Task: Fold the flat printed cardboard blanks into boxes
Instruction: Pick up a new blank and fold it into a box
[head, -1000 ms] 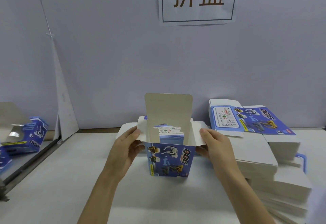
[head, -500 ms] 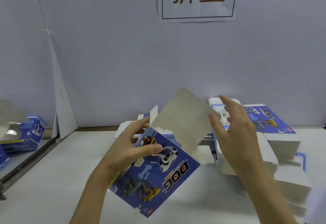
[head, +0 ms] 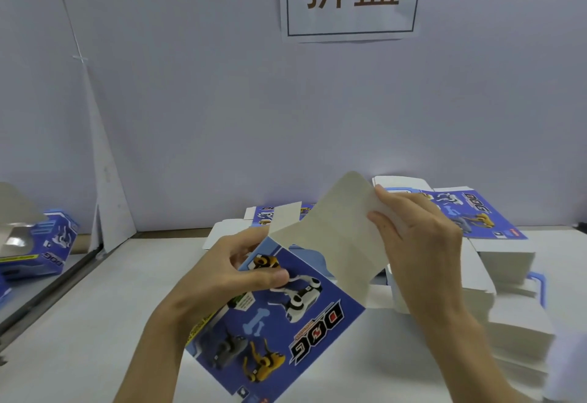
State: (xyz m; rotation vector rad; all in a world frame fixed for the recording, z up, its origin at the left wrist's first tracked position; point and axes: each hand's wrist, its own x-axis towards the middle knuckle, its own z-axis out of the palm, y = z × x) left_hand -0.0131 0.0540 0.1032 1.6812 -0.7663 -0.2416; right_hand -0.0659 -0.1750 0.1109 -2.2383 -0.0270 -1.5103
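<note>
Held in both hands, tilted above the table (head: pixel 95 323): left hand (head: pixel 222 279) pinches the box (head: pixel 279 317) at its upper corner, thumb on the printed face; right hand (head: pixel 416 244) grips the lid flap (head: pixel 336 244) at its far edge. Blank stack (head: pixel 508 275) sits just right. Risks: box racks out of square under the one-corner pinch; flap creases off its score if bent unevenly; small side flap (head: pixel 286 217), standing loose, may jam under the lid.
</note>
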